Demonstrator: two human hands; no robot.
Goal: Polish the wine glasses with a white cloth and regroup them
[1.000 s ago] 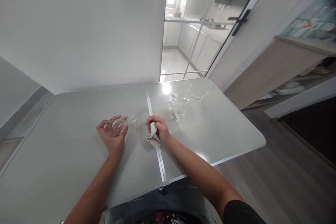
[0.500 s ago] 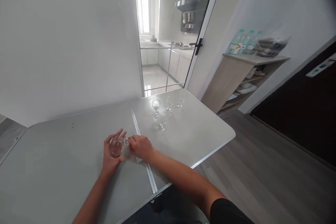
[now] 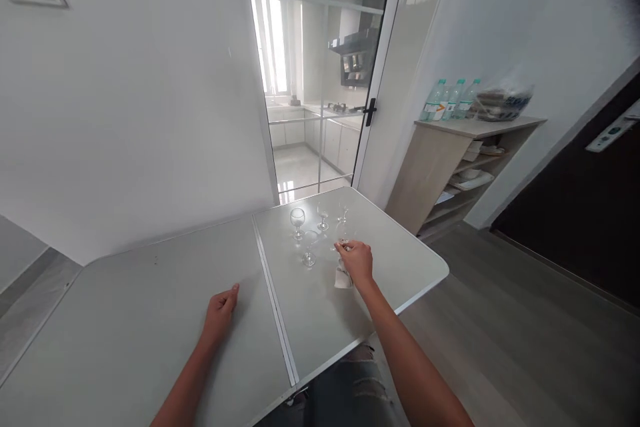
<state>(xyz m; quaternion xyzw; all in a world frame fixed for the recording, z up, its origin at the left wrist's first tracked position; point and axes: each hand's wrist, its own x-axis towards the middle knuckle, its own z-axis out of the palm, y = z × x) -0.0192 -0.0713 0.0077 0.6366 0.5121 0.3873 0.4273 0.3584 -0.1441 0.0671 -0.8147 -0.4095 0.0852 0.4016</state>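
My right hand (image 3: 356, 259) is closed around the stem of a small clear wine glass (image 3: 342, 231), over the right part of the table. The glass is faint against the pale tabletop. A piece of white tissue (image 3: 343, 278) hangs below those same fingers. Several other stemmed glasses stand upright just beyond and to the left: a wine glass (image 3: 297, 217) at the left, one glass (image 3: 309, 257) nearer me, another (image 3: 323, 217) behind, and one (image 3: 344, 213) farthest right. My left hand (image 3: 221, 309) rests over the left part of the table, fingers curled in, holding nothing visible.
The grey table (image 3: 170, 320) has a metal seam (image 3: 273, 300) across it and a rounded right corner. A white wall and a glass door (image 3: 320, 147) stand behind it. To the right, a wooden shelf unit (image 3: 440, 160) carries plastic bottles (image 3: 450, 103) and a bagged bundle (image 3: 503, 103).
The wine glass went from between both hands to the right in my right hand, with the tissue. My left hand let go and curled closed. The view has tilted up.
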